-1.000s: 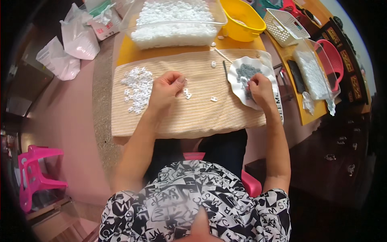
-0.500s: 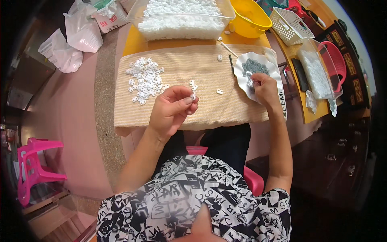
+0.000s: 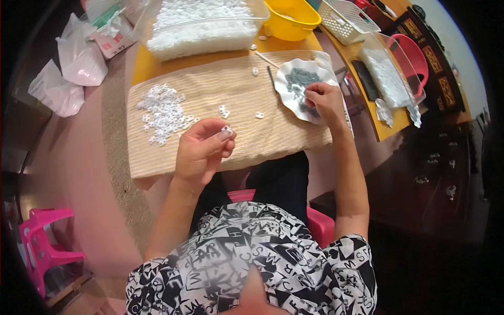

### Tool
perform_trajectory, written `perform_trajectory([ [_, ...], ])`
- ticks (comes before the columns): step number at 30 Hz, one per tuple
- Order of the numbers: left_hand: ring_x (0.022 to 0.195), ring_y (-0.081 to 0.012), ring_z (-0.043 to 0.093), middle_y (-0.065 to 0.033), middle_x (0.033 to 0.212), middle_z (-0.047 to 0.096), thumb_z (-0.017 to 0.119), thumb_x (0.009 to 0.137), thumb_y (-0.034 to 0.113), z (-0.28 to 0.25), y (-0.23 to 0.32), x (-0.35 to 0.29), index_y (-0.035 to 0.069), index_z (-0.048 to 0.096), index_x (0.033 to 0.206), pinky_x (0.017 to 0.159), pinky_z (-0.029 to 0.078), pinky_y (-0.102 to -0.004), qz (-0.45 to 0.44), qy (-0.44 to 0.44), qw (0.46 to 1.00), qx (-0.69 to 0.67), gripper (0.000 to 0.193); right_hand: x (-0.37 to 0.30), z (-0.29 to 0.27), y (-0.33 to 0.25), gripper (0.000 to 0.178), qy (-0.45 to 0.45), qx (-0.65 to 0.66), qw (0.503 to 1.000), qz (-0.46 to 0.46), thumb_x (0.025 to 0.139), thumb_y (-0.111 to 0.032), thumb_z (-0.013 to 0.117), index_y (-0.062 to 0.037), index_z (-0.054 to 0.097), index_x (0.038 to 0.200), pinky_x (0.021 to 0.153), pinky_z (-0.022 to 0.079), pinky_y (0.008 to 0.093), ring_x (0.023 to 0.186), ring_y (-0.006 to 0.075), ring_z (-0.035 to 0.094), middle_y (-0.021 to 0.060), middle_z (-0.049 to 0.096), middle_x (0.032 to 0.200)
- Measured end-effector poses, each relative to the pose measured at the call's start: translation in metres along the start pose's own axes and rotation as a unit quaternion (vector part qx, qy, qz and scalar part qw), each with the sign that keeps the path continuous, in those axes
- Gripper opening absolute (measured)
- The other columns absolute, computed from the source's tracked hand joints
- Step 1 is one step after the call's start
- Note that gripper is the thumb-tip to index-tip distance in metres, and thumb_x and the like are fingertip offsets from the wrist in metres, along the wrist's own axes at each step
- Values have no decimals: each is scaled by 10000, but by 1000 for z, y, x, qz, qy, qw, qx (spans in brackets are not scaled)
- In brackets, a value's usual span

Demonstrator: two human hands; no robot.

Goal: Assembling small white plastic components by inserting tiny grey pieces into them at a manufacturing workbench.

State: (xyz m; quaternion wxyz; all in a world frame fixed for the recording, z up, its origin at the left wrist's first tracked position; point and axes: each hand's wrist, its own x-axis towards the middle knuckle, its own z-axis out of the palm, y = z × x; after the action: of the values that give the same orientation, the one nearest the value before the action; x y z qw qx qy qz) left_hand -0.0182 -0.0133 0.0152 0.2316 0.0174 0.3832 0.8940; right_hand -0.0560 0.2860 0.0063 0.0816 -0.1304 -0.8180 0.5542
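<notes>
my left grip point(image 3: 201, 149) pinches one small white piece point(image 3: 227, 128), right of the white pile point(image 3: 165, 111); it seems light and stiff, best held by its edges. my right grip point(image 3: 327, 104) is over the wavy dish point(image 3: 283, 86) of grey bits point(image 3: 303, 76); whether it pinches any, i cannot tell.

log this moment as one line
left hand: pinching small white piece | right hand: at fluted white plate, grey bits inside | cloth: white pile leftward

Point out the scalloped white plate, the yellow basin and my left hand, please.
Scalloped white plate point(image 3: 283, 95): head view, on its left rim.
Yellow basin point(image 3: 289, 32): head view, on its near wall.
Left hand point(image 3: 201, 149): head view, on the middle of the hand.
</notes>
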Motion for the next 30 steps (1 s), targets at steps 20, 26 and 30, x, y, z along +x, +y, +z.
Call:
perform_trajectory([
  [20,683,-143,596,-121,805,609,571,783,-40,14,-18,-9,-46,564,930,573,484,-215,1,-24,1000,-6,148,-95,54,-43,89,-216,462,856,85,838,-63,536,17,527,877,559,454,218,621,129,540,96,567,799],
  [26,647,-134,570,-108,794,599,551,782,-46,12,-26,-12,-22,575,929,536,443,-209,9,-15,999,36,151,-106,57,-55,84,-191,413,888,70,817,-21,548,16,528,890,561,463,209,645,127,555,99,575,815],
  [30,648,-114,562,-91,787,594,563,777,-40,17,-25,-10,-20,592,926,542,434,-198,24,9,989,143,153,-111,59,-63,92,-191,339,919,59,804,0,551,16,543,894,583,475,208,675,116,573,91,588,811],
])
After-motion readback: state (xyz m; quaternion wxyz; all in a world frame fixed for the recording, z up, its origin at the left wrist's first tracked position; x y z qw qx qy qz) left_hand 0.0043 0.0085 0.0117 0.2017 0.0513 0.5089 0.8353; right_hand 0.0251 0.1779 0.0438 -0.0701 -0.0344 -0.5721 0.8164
